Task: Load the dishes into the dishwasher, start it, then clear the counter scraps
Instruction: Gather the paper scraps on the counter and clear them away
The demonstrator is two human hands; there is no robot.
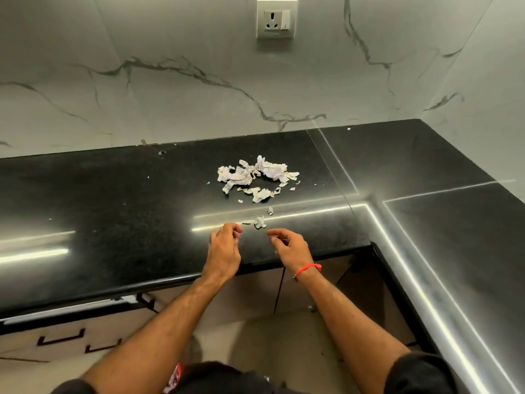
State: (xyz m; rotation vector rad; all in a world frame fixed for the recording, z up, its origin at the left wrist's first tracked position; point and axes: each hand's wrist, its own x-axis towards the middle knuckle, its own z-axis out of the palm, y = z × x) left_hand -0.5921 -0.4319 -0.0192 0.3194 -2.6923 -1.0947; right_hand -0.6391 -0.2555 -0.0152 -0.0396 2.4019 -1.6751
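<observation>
A heap of torn, crumpled white paper scraps lies on the black counter, a little back from its middle. A few small stray scraps lie nearer the front. My left hand and my right hand hover side by side just in front of those stray scraps, fingers loosely curled. Neither hand holds anything that I can make out, though tiny white bits show near the fingertips. No dishes or dishwasher are in view.
The counter turns an L-shaped corner on the right. A marble-patterned wall with a socket rises behind. Cabinet drawers with dark handles sit below the counter edge at left, and floor shows between my arms.
</observation>
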